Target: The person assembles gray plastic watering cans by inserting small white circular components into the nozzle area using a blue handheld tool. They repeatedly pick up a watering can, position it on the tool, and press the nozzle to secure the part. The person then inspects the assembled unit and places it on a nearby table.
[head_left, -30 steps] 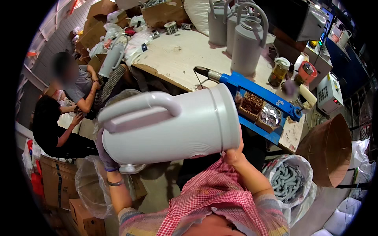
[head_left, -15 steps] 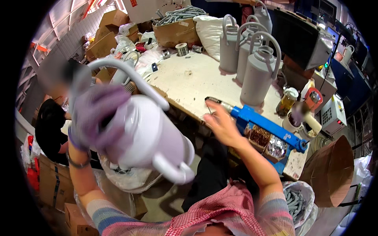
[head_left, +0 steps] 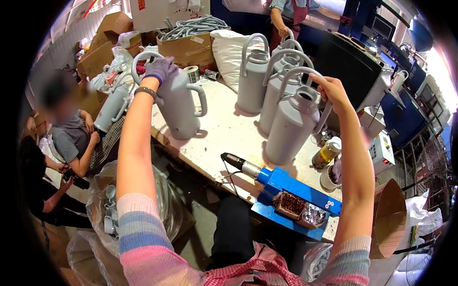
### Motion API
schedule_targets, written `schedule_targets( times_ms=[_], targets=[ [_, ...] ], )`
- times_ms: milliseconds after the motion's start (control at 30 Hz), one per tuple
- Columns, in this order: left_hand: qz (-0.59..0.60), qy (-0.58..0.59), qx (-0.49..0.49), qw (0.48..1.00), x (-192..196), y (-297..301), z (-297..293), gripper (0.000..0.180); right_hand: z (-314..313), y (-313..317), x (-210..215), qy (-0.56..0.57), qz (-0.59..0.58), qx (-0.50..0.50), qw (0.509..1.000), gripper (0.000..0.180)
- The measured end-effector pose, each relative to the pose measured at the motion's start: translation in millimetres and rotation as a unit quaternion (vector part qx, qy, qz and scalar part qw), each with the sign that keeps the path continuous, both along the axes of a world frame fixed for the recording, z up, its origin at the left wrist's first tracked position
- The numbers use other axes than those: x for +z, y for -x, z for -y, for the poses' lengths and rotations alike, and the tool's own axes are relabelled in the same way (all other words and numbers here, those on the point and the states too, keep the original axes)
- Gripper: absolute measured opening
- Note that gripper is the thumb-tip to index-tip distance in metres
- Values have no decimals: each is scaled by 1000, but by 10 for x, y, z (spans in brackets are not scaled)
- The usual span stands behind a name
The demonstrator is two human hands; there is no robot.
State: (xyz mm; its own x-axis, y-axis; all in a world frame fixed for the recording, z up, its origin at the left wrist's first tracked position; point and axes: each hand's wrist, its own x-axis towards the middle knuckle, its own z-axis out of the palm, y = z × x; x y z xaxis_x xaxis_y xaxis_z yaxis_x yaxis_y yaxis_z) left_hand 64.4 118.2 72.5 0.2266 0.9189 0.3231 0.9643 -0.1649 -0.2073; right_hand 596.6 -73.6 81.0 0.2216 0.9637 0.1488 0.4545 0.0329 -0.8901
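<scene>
My left hand (head_left: 161,69), in a purple glove, grips the top of a grey jug (head_left: 177,107) beside its loop handle. This jug is tilted a little at the table's near left edge, its side handle facing right; its base touches or almost touches the table, I cannot tell which. My bare right hand (head_left: 332,90) is closed on the tall loop handle of another grey jug (head_left: 292,132). That one has an open neck and leans slightly. Behind it are more grey jugs (head_left: 253,81) with loop handles. At the back, a co-worker's hand (head_left: 283,32) touches a handle there.
A blue machine (head_left: 291,188) with a black-tipped nozzle and boxes of small metal parts is at the table's near edge. Right of it are a yellowish jar (head_left: 328,153) and a white cup (head_left: 329,178). A carton of grey handles (head_left: 191,47) stands behind. People sit at left.
The jug in my left hand has swung from in front of me to the table's left side, now more upright. My right hand has gone from beside the machine to the right jug's handle.
</scene>
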Motion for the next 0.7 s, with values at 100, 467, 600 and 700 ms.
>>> schedule_targets(
  times_ms=[100,467,600,700],
  targets=[
    [63,-65,2,996,-283,314,-337,58,217,189,122,-102,-19,13,994,43],
    [721,167,-341,579,-1258,-752,2658,89,2220,-28,-19,-206,-503,41,839,37],
    [821,194,-252,473,-1359,-1013,3797,53,2683,527,-496,-162,-448,-40,878,38],
    [669,40,-345,657,-1602,-938,4029,40,3254,321,-643,-210,-444,44,870,58]
  ],
)
